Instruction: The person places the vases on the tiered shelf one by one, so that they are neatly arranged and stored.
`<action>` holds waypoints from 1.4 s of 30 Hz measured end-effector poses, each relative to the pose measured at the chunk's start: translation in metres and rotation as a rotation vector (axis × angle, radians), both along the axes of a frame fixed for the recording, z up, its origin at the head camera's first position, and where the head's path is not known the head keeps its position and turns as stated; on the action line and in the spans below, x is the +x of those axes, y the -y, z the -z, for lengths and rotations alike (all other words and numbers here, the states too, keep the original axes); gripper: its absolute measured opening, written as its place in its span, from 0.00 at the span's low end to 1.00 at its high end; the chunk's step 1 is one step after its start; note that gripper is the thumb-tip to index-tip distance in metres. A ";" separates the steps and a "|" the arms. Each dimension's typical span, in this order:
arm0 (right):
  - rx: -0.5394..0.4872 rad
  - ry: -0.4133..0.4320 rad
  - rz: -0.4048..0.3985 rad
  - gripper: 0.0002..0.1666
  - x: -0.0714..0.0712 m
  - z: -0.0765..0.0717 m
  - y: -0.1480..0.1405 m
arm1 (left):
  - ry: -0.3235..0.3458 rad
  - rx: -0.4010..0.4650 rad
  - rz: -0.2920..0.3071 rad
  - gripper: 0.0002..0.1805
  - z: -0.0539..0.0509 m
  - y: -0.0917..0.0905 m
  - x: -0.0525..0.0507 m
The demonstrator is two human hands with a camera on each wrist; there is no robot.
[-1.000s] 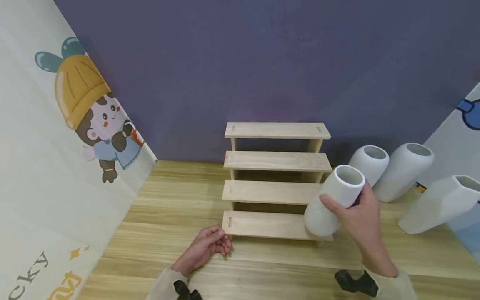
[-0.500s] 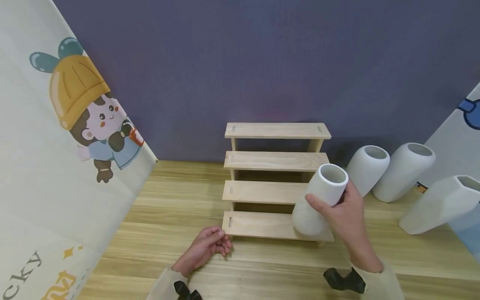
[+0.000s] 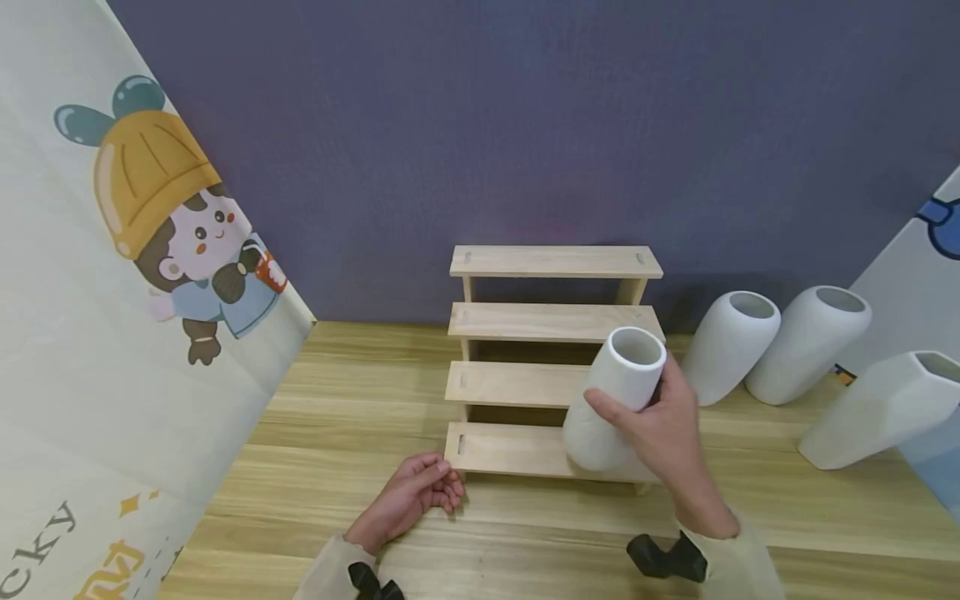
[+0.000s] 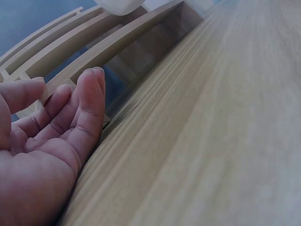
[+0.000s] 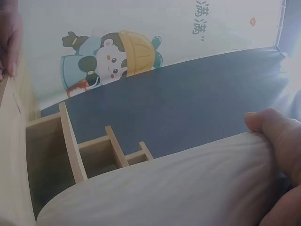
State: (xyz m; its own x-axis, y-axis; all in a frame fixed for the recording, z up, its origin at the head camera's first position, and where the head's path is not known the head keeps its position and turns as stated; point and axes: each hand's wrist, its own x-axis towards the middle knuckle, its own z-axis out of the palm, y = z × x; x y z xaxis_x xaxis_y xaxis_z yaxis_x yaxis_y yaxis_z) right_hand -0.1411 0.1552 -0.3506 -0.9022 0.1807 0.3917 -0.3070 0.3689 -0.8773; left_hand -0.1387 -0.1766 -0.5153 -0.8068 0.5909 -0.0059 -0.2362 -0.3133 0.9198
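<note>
A white vase (image 3: 611,404) leans in my right hand (image 3: 663,421), thumb on its near side and the other fingers behind it. Its base is over the right half of the lowest board of a wooden step rack (image 3: 510,446); I cannot tell whether it touches. In the right wrist view the vase (image 5: 178,188) fills the lower part, with the thumb (image 5: 268,120) against it. My left hand (image 3: 412,492) pinches the rack's front left corner. In the left wrist view, the thumb and curled fingers of the left hand (image 4: 51,136) lie about the end of the lowest board.
Right of the rack stand two rounded white vases, a nearer one (image 3: 727,350) and a farther one (image 3: 806,350). An angular white vase (image 3: 877,408) is farther right. A dark blue panel (image 3: 525,125) rises behind the wooden tabletop (image 3: 337,400), and a printed white panel (image 3: 67,275) borders the left.
My right hand has carried the vase leftward along the lowest board, uncovering more of the rounded vase behind it. My left hand has stayed at the rack's corner.
</note>
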 end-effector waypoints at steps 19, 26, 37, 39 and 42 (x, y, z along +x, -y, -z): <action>-0.007 0.007 -0.102 0.39 -0.008 0.000 0.034 | -0.002 0.015 0.005 0.16 0.000 0.000 0.000; -0.032 -0.042 -0.149 0.39 -0.011 0.005 0.048 | 0.009 0.003 0.002 0.15 0.000 0.000 0.000; -0.044 -0.076 -0.230 0.39 -0.012 0.008 0.068 | 0.006 0.007 -0.001 0.16 -0.002 0.000 0.001; -0.051 -0.077 -0.238 0.39 -0.012 0.009 0.072 | 0.011 0.004 -0.002 0.15 -0.003 0.000 0.002; -0.058 -0.077 -0.247 0.39 -0.013 0.011 0.077 | 0.013 0.007 -0.001 0.15 -0.002 -0.001 0.002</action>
State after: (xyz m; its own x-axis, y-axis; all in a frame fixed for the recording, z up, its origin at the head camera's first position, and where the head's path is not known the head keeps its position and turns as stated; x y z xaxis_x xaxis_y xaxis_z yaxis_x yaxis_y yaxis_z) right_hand -0.1536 0.0786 -0.3613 -0.8896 -0.0171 0.4563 -0.4482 0.2241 -0.8654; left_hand -0.1366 -0.1755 -0.5130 -0.8071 0.5903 -0.0123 -0.2479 -0.3199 0.9144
